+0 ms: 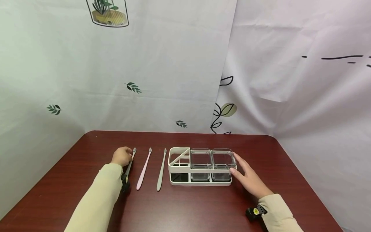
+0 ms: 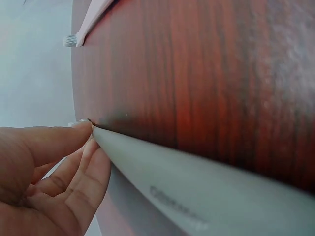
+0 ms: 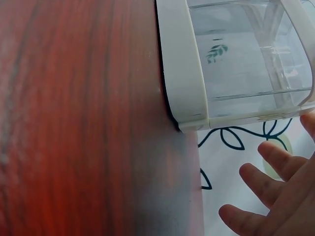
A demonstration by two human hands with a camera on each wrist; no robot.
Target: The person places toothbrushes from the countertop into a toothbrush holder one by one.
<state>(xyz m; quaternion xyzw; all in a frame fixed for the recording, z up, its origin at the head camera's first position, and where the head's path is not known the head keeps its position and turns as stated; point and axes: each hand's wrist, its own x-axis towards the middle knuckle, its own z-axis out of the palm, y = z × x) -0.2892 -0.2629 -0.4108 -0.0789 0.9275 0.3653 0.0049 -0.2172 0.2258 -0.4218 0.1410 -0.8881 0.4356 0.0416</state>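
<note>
My left hand (image 1: 121,156) pinches a pale grey toothbrush (image 2: 162,169) just below its bristle head, thumb on one side and fingers on the other. Blurred lettering marks its handle. A pink toothbrush (image 1: 144,169) and a pale grey-green toothbrush (image 1: 161,170) lie to the right of it, bristle ends away from me. Beside them stands a white toothbrush holder (image 1: 200,183) with two clear cups (image 1: 201,159). My right hand (image 1: 252,178) touches the holder's right end, thumb at the near upper rim. In the right wrist view several fingers (image 3: 263,184) spread out beyond its end.
Everything stands on a dark red wood-grain table (image 1: 191,207). A white cloth (image 1: 162,61) printed with leaves hangs behind the table's far edge and around its sides. Divided slots (image 1: 183,158) form the left part of the holder.
</note>
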